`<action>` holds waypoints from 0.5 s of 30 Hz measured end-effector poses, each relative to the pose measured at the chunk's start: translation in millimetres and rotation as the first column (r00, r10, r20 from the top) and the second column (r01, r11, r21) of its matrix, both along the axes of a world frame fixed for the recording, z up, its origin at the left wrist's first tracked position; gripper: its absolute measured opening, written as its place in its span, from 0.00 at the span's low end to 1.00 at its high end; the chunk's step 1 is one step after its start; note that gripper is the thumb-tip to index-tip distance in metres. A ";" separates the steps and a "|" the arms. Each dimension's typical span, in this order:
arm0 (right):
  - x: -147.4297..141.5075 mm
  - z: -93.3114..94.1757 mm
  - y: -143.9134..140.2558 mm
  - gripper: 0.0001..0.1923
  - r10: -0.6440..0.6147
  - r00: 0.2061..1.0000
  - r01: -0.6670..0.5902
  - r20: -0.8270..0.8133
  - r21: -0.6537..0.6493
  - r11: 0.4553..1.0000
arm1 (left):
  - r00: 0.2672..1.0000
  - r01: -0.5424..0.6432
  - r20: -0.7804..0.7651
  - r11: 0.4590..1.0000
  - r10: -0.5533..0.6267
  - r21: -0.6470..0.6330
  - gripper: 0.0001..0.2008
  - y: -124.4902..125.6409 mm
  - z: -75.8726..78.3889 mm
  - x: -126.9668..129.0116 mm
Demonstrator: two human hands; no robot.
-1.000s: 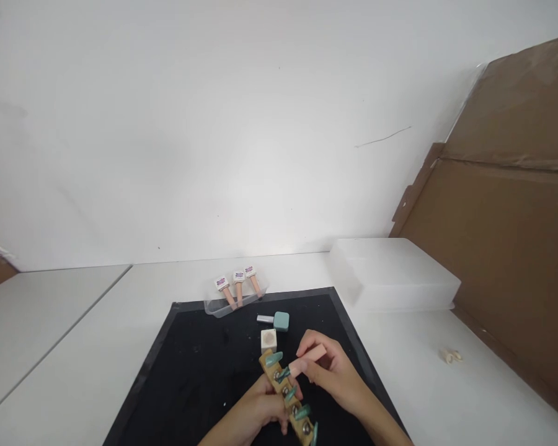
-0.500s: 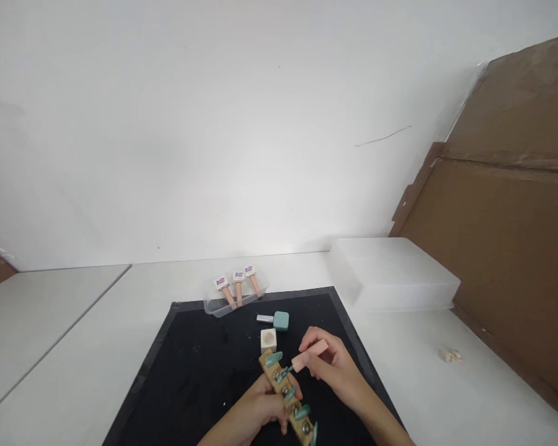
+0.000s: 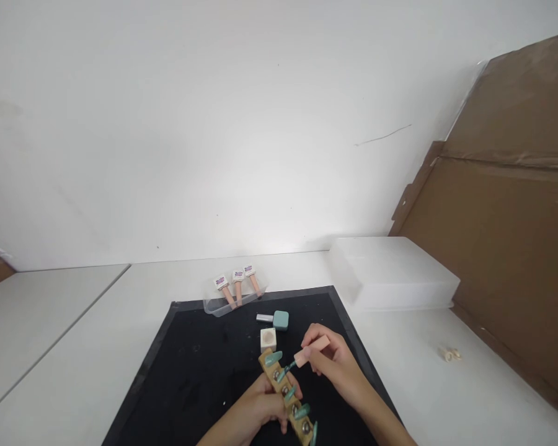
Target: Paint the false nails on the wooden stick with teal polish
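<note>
My left hand (image 3: 265, 401) is closed around a wooden nail display stand (image 3: 288, 401), which slants down toward the lower right. Several green false nails (image 3: 302, 411) are mounted along it on round metal studs. Between the thumb and fingers of my right hand (image 3: 332, 358) is a nail polish brush (image 3: 312, 350) with a pink cap handle. Its green-coated bristles are at the second nail (image 3: 280, 376) from the top; whether they touch it I cannot tell. Just beyond the stand's upper end sits a white square bottle (image 3: 268, 339).
A green polish bottle (image 3: 281, 320) with a pale cap lies on the black mat (image 3: 190, 359). Behind it, a clear tray (image 3: 219, 311) holds three pink-handled bottles. To the right are a frosted plastic box (image 3: 400, 272), small beige rings (image 3: 450, 354) and a cardboard panel (image 3: 497, 248).
My right hand has shifted slightly right with the brush, drawing its tip a little along the second nail. My left hand and the stand have stayed almost still.
</note>
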State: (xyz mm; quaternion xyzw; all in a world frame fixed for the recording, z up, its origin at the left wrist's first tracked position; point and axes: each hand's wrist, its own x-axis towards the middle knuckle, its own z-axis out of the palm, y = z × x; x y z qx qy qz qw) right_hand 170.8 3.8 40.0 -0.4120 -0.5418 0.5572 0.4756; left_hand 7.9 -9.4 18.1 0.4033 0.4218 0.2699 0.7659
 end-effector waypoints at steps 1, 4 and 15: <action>-0.1 0.3 0.0 0.06 -0.005 1.000 0.005 -0.002 -0.003 1.000 | 1.000 -0.002 0.002 1.000 0.002 0.003 0.13 0.4 -1.2 -0.3; -0.1 0.7 0.6 0.07 -0.012 1.000 0.012 -0.010 -0.001 1.000 | 1.000 0.027 0.004 1.000 -0.027 -0.009 0.13 1.3 -4.1 -1.2; 1.0 -4.3 2.3 0.09 -0.044 0.997 0.046 -0.059 0.028 0.999 | 0.999 0.037 0.018 0.999 -0.037 0.008 0.12 0.8 -7.2 -3.5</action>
